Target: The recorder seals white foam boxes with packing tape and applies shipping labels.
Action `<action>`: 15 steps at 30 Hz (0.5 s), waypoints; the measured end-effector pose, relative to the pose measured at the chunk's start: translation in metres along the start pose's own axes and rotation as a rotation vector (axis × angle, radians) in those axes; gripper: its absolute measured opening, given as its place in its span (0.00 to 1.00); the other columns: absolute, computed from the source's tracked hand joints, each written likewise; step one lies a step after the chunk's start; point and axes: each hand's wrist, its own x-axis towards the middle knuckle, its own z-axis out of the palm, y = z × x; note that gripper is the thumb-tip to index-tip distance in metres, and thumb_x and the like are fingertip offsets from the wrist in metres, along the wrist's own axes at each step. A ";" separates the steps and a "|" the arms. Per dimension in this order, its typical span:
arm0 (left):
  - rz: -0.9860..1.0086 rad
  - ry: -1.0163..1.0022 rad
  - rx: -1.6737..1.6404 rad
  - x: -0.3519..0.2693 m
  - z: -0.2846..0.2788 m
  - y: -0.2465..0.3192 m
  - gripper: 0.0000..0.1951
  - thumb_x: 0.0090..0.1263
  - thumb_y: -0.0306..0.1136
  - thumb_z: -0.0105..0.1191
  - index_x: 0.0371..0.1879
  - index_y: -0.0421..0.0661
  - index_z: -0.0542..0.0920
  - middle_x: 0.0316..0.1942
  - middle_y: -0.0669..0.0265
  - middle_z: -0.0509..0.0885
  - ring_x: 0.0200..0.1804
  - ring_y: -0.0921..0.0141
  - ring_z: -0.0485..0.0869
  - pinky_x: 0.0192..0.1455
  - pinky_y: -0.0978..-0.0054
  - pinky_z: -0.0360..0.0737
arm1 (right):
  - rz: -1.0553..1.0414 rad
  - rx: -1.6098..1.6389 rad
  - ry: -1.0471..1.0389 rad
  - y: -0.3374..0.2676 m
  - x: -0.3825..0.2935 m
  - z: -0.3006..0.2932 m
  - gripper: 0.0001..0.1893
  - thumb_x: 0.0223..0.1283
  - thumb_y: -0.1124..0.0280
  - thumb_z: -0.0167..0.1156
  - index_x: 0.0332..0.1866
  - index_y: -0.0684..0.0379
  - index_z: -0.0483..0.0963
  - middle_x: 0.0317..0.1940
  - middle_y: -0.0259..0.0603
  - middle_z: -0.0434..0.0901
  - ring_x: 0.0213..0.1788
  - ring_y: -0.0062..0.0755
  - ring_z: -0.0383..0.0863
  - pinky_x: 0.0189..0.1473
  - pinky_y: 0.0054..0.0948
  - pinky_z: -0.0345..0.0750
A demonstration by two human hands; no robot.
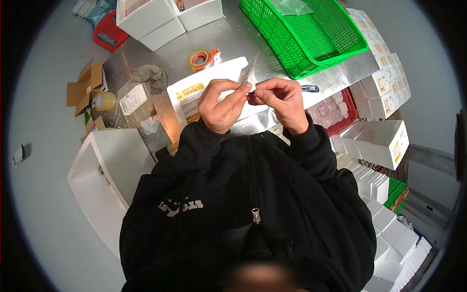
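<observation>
My left hand (222, 106) pinches a white printed label (249, 73) between thumb and forefinger, and the label stands up on edge above the table. At the label's lower corner, the thumb and fingertips of my right hand (282, 100) are closed on it. Below both hands lies a white foam box or lid (215, 73), with a yellow-and-white printed sheet (189, 98) on its left part. My hands hide much of its middle. Just beyond the foam piece is an orange tape dispenser (200, 59) with a roll of clear tape.
A green plastic basket (292, 54) stands at the far right, with a blue utility knife (310, 88) before it. White foam boxes (153, 27) are at the back. Leftward are a grey rag (149, 77), a label stack (133, 100) and tape rolls (105, 101). A red crate (352, 109) sits right.
</observation>
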 end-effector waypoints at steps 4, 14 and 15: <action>-0.002 0.009 0.008 0.001 0.001 0.004 0.23 0.39 0.13 0.63 0.38 0.46 0.86 0.31 0.67 0.78 0.31 0.68 0.79 0.32 0.74 0.77 | -0.037 -0.025 -0.012 -0.004 -0.002 0.001 0.07 0.59 0.78 0.61 0.38 0.72 0.77 0.32 0.45 0.82 0.35 0.28 0.84 0.42 0.25 0.82; 0.008 -0.032 0.028 0.003 0.001 0.012 0.19 0.45 0.13 0.61 0.38 0.43 0.85 0.32 0.64 0.79 0.33 0.68 0.80 0.33 0.76 0.78 | -0.073 -0.195 0.041 -0.006 -0.003 0.006 0.06 0.56 0.77 0.59 0.33 0.71 0.75 0.29 0.39 0.81 0.33 0.22 0.81 0.38 0.21 0.79; -0.098 -0.126 -0.056 0.009 -0.004 0.016 0.16 0.48 0.15 0.60 0.37 0.41 0.85 0.32 0.63 0.79 0.34 0.68 0.80 0.36 0.76 0.77 | -0.072 -0.195 0.039 -0.006 -0.003 0.005 0.06 0.56 0.77 0.59 0.33 0.71 0.75 0.29 0.39 0.81 0.33 0.22 0.81 0.38 0.21 0.79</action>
